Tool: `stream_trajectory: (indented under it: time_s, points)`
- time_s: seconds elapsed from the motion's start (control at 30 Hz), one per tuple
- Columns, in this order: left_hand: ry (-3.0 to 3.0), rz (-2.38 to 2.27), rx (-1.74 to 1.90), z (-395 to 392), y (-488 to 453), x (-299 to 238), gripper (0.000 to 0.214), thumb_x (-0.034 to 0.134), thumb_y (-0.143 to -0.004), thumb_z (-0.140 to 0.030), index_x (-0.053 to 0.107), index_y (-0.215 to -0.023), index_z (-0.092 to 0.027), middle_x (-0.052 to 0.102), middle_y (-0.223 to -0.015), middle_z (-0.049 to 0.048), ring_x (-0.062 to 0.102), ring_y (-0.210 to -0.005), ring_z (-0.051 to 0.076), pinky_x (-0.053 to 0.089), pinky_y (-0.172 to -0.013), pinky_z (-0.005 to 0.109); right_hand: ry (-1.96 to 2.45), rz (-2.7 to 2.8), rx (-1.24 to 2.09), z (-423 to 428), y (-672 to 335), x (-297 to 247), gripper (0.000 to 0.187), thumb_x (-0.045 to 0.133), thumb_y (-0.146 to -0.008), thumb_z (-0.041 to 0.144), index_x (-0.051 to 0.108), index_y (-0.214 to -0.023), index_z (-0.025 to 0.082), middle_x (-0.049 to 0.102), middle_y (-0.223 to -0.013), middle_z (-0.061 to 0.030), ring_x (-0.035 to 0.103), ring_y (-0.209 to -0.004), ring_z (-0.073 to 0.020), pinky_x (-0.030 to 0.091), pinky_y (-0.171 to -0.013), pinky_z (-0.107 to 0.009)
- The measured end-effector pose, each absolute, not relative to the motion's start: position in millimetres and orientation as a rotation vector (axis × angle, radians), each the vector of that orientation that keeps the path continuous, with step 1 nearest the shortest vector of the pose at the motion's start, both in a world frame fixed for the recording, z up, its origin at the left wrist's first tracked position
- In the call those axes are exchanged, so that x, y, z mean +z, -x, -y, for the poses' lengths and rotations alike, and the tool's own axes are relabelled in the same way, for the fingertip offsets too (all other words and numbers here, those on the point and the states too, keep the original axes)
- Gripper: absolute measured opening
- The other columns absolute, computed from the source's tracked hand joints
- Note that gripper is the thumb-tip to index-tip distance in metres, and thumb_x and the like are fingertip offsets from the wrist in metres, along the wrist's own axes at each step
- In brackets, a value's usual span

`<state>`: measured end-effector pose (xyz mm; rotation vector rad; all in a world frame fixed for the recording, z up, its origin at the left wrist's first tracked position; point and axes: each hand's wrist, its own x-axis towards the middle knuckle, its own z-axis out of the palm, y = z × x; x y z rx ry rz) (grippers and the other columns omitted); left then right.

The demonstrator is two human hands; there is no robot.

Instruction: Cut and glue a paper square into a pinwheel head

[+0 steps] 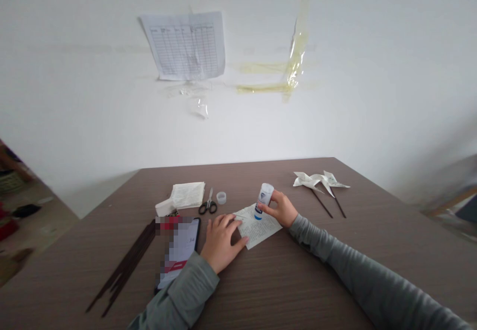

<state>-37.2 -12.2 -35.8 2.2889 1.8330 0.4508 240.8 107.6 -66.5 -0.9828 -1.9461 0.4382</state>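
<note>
A square of printed paper (257, 234) lies on the brown table, turned at an angle. My left hand (222, 240) rests flat at its left edge with the fingers spread, holding nothing. In my right hand (283, 208) is a glue stick (265, 197), white with a blue end. That blue end points down and appears to meet the upper part of the paper. Left of my left hand lies a phone (182, 250), partly blurred out. A small translucent cap (221, 198) sits beyond my fingers.
Black-handled scissors (207, 206) lie beside a stack of paper squares (188, 195). Several dark thin sticks (128, 260) lie at the left. Two paper pinwheels (316, 181) on sticks rest at the back right. A white wall (261, 136) stands behind the table.
</note>
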Motion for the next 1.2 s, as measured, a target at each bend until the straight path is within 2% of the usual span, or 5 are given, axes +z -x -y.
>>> stream_trajectory:
  time_s: [0.17,0.3,0.4,0.7,1.2]
  points:
    - [-2.31,-1.873,0.474,9.5,36.6,-38.2,0.029,0.091,-0.111,-0.027,0.098,-0.139,-0.031,0.088,-0.175,0.0118,0.07,-0.177,0.049,0.048,-0.153,0.086,1.041,2.025,0.395,-108.8,-238.2,-69.7,0.033,0.103,-0.106,0.038,0.08,-0.085,0.028,0.09,-0.104,-0.0078,0.088,-0.105,-0.0338,0.068,-0.108,-0.05]
    - [-2.29,-1.847,0.417,10.4,34.9,-34.3,0.04,0.087,-0.112,-0.025,0.095,-0.152,-0.031,0.084,-0.182,0.0107,0.062,-0.186,0.05,0.039,-0.157,0.092,1.031,2.072,0.385,-109.2,-234.1,-72.3,0.031,0.103,-0.108,0.04,0.081,-0.089,0.029,0.089,-0.107,-0.0074,0.086,-0.109,-0.0341,0.067,-0.115,-0.053]
    - [-2.288,-1.852,0.376,11.0,34.2,-31.9,0.047,0.084,-0.115,-0.028,0.092,-0.161,-0.033,0.084,-0.183,0.0109,0.061,-0.187,0.051,0.036,-0.157,0.094,1.018,2.108,0.362,-108.1,-230.6,-71.7,0.031,0.104,-0.108,0.039,0.081,-0.089,0.029,0.087,-0.107,-0.0075,0.086,-0.11,-0.0346,0.067,-0.114,-0.053]
    - [-2.3,-1.879,0.303,11.7,32.2,-26.2,0.049,0.082,-0.117,-0.033,0.092,-0.165,-0.034,0.082,-0.185,0.0092,0.061,-0.186,0.052,0.033,-0.158,0.093,1.009,2.17,0.24,-102.2,-226.8,-63.5,0.037,0.108,-0.102,0.037,0.077,-0.084,0.031,0.079,-0.096,-0.0036,0.081,-0.101,-0.0337,0.064,-0.104,-0.051]
    - [-2.276,-1.879,0.329,11.0,32.0,-24.9,0.049,0.085,-0.115,-0.032,0.094,-0.163,-0.035,0.084,-0.183,0.0106,0.064,-0.184,0.052,0.037,-0.157,0.094,1.018,2.149,0.301,-103.7,-225.3,-68.9,0.03,0.104,-0.105,0.04,0.08,-0.089,0.031,0.083,-0.102,-0.0063,0.08,-0.105,-0.0353,0.065,-0.11,-0.055]
